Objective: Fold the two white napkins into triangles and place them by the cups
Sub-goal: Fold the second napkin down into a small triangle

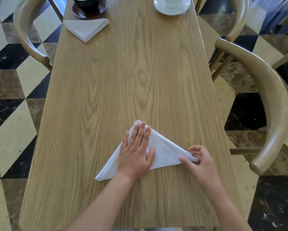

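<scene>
A long wooden table (140, 80) has a white napkin (163, 155) lying on it, near the person. The napkin is folded into a triangle with its point facing away. The left hand (136, 150) lies flat on top of it, fingers straight and pressing down on the middle and the far tip. The right hand (201, 162) pinches the right corner of the napkin between thumb and fingers.

At the far end on the left sits a second napkin (86, 29), already folded into a triangle. It lies just beside a dark cup (85, 1) that stands on a brown saucer (90, 11) — what is inside the cup cannot be seen, since the top edge of the picture cuts it off.

On the far right stands a white cup (173, 0) on a white saucer (171, 8). Its inside is cut off too. The near napkin is well apart from it.

Wooden chairs stand by the table — one on the left (26, 30), two on the right (266, 90). The floor (6, 97) has black, brown and cream tiles.
</scene>
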Demonstrator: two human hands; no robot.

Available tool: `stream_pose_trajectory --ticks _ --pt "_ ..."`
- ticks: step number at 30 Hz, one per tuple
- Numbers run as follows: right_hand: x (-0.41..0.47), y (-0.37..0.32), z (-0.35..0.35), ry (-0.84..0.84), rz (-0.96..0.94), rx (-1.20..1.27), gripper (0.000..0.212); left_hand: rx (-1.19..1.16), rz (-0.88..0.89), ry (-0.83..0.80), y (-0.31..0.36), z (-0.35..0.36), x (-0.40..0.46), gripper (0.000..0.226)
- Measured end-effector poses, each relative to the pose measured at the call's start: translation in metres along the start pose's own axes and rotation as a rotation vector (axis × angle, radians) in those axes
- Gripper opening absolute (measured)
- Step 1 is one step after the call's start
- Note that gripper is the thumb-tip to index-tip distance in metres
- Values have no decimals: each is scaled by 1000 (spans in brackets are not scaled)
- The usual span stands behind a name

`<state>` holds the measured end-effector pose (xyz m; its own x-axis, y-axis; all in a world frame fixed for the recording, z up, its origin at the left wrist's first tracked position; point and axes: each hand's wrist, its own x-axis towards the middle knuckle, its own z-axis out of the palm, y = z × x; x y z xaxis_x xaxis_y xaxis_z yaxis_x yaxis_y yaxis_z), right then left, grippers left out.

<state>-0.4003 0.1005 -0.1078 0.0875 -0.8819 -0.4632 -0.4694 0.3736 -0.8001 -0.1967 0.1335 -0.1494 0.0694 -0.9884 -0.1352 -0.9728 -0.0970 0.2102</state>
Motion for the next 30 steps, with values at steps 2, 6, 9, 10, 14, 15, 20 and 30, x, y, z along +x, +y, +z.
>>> stream_pose_trajectory --ticks 2,6,9,10,14,15,20,30 --pt "4 -3 5 -29 60 48 33 0 0 -2 0 -1 0 67" --pt "10 -10 3 -63 84 278 20 -15 -1 11 1 -1 1 66" --pt "10 -10 3 -49 163 481 13 -21 6 23 0 1 1 67" --pt "8 -10 6 -30 197 549 11 -18 7 28 0 2 1 67" --pt "0 -10 22 140 243 742 12 -17 9 35 -1 4 1 68" --pt "-3 -10 26 165 234 790 13 -16 7 38 -1 5 1 68" --pt "-6 -14 34 118 155 694 14 -30 -70 61 6 5 2 67" --pt "-14 -50 55 208 -136 535 19 -62 -213 113 27 10 17 63"
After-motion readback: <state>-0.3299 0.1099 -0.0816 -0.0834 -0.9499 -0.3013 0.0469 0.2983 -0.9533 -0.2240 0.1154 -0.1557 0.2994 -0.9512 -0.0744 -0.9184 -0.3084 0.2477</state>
